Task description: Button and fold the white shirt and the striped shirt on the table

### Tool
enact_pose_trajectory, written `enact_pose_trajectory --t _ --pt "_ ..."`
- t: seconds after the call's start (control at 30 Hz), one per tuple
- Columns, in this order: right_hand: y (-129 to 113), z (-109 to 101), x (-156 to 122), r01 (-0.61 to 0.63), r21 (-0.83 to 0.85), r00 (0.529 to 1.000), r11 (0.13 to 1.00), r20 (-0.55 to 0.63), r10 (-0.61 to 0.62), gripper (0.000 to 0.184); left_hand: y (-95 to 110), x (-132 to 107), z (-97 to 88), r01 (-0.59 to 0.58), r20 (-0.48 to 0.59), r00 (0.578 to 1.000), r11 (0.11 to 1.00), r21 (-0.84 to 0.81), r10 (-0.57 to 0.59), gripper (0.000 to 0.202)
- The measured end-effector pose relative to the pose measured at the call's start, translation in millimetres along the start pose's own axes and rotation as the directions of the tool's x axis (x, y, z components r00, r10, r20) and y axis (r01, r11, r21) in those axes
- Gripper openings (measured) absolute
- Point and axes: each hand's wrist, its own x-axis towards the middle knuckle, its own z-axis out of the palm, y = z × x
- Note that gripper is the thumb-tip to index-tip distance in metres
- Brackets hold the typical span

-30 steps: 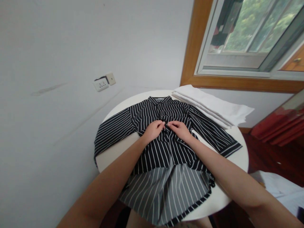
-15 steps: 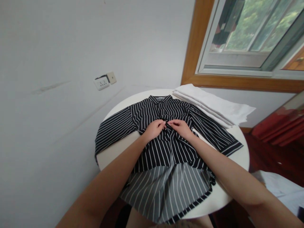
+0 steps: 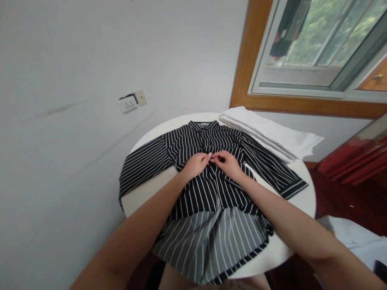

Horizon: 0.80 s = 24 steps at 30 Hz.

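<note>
A black shirt with white stripes (image 3: 199,193) lies front up, its collar toward the wall and its sleeves spread to both sides. My left hand (image 3: 196,166) pinches the front placket about mid-chest. Close against it, my right hand (image 3: 227,163) pinches the same strip of cloth, its fingertips touching those of the left. Whatever small piece sits between the fingertips is hidden. Around the hands the cloth is bunched into folds. Below the front hem, the grey inner side of the longer back panel shows and hangs over the near table edge.
The shirt rests on a round white table (image 3: 293,201) against the wall. Folded white cloth (image 3: 269,131) lies at its back right. A wall socket (image 3: 127,104) is at the left, a wood-framed window at the right. White material (image 3: 353,237) sits low at right.
My right hand's fingers have closed in on the left fingertips and curled more. The left hand stays nearly in place on the placket. The view has shifted slightly.
</note>
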Motion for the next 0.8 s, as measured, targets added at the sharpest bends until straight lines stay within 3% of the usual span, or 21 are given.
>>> enact_pose_trajectory --t 0.17,0.5,0.63,0.8 --pt "-5.1 -0.5 0.1 0.027 -0.044 1.000 0.999 0.000 -0.027 0.011 -2.6 0.5 1.0 -0.054 0.012 0.999 0.995 0.085 0.053 0.040" --pt "2.5 0.3 0.7 -0.072 0.084 0.997 0.994 0.043 0.069 0.015 -2.1 -0.3 0.2 -0.058 -0.009 0.998 0.995 0.084 0.059 0.036" --pt "1.7 -3.4 2.2 -0.103 0.128 0.993 0.986 0.072 0.095 0.024 -1.8 -0.6 0.2 -0.091 -0.010 0.996 0.994 0.065 0.092 0.033" --pt "-2.2 -4.6 3.4 -0.102 0.051 0.991 0.993 0.089 0.097 0.038 2.3 -1.9 1.0 -0.161 0.013 0.987 0.985 0.067 0.160 0.033"
